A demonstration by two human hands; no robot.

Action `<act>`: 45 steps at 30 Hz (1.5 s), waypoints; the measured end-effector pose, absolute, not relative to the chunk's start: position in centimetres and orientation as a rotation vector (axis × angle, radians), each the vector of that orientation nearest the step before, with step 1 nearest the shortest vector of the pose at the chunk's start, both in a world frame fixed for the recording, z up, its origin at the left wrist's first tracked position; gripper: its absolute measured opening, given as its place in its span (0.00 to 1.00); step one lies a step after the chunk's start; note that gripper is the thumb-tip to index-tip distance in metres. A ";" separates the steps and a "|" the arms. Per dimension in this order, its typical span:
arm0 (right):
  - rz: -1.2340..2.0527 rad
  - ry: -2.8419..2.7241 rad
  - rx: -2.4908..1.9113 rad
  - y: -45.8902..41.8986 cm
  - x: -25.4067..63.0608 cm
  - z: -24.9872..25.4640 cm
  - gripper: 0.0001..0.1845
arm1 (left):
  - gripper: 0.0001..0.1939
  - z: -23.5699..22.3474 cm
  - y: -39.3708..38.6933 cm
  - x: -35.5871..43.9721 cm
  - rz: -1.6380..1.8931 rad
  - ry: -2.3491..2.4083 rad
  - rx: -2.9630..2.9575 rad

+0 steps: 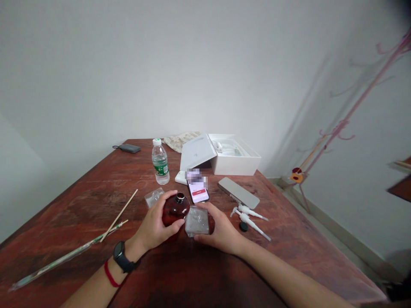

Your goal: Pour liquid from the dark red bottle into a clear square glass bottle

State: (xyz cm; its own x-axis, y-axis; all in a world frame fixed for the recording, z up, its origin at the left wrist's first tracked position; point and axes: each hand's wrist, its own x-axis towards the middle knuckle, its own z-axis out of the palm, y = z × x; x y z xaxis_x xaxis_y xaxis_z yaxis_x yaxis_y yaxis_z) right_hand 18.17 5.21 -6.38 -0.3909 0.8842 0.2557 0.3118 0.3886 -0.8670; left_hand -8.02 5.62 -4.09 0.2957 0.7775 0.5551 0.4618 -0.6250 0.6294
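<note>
Near the front of the table, my left hand (159,220) is wrapped round a dark amber bottle (176,208) whose neck is uncapped. Close beside it, my right hand (218,226) grips a clear, square-sided piece (197,220) between thumb and fingers; whether it is a container I cannot tell. Behind my left fingers lies another clear plastic piece (153,197), partly hidden. To the right of my right hand, two white pump heads (248,217) lie on the wood by a small black cap (243,226).
A phone (199,191) lies ahead of my hands, near a water bottle (160,164) and an opened white box (236,164). A grey flat case (239,192) rests at right. Chopsticks (120,214), some wrapped, lie at left on the wooden table (96,184).
</note>
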 end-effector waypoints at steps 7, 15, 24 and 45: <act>0.981 -1.885 -1.029 5.2 18.1 -6.4 0.45 | 0.33 -4.0 5.7 -7.8 1.253 1.113 2.207; 0.968 -1.896 -1.039 5.2 18.2 -6.3 0.45 | 0.33 -3.8 5.6 -7.8 1.240 1.121 2.191; 0.989 -1.890 -1.033 5.2 18.2 -6.1 0.44 | 0.33 -3.6 5.4 -7.7 1.235 1.120 2.182; 0.994 -1.887 -1.034 5.1 18.3 -6.1 0.45 | 0.34 -3.5 5.4 -7.7 1.244 1.132 2.184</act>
